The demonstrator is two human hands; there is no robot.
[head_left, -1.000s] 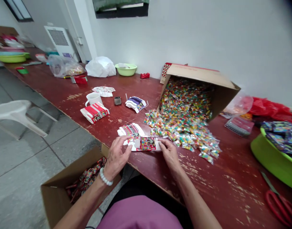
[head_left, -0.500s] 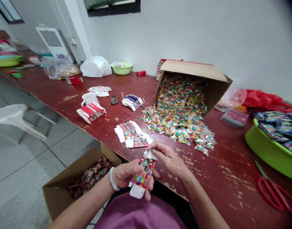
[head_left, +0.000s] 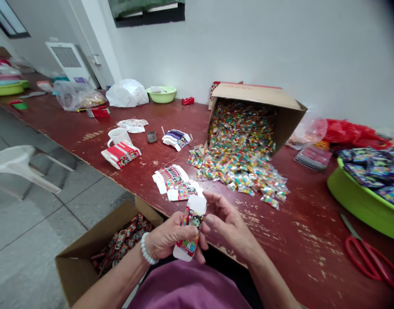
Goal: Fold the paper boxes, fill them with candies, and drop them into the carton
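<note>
"Holding what, is the left hand (head_left: 169, 238)?"

"A small printed box (head_left: 194, 218). The thumb lies across its front and the fingers wrap round behind, so the grip is closed on it."

"And the right hand (head_left: 231, 224)?"

"Just beside the box's upper end, thumb and forefinger apart and the fingers loosely bent. I cannot tell whether a fingertip touches the flap."

"Where exactly is the box?"

"In front of the body, by the near edge of the table (head_left: 290, 253). It leans, with a white flap out at the top and another at the bottom."

"What lies closest to it on the table?"

"A fanned pile of printed cartons (head_left: 173, 178), just beyond the hands. To the right of that, candy packets (head_left: 238, 169) spill from a big cardboard box (head_left: 258, 92) tipped on its side, its mouth toward the person."

"Anything beneath the table's edge?"

"An open brown box (head_left: 76, 272) at the left, with a heap of small red packs (head_left: 126, 236) inside."

"And far to the right?"

"Red-handled scissors (head_left: 358, 255), near a green basin (head_left: 348, 199) full of dark packets (head_left: 374, 169)."

"That white mug (head_left: 119, 136)?"

"Left of the cartons, behind a red-and-white bundle (head_left: 121, 153)."
</note>
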